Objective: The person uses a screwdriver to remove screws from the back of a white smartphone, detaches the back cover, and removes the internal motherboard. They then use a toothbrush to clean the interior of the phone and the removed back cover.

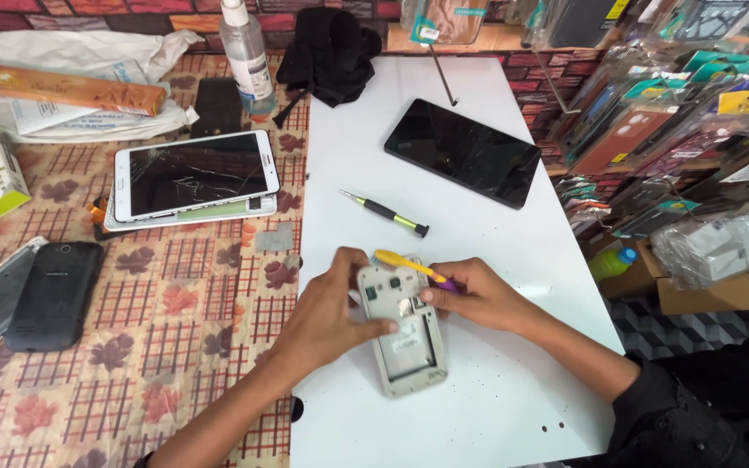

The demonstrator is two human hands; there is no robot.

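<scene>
I see the phone (405, 334) flat on the counter (496, 381) between my hands. My left hand (331, 308) clamps its edge. My right hand (470, 295) pinches a toothbrush (409, 264) over its top.

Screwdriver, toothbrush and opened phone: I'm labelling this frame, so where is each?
Screwdriver (385, 213), head view, on its black handle.
Toothbrush (399, 261), head view, on its yellow neck.
Opened phone (409, 348), head view, on the bare battery bay.

matt plastic phone frame (405, 342), glossy white board (496, 260).
</scene>
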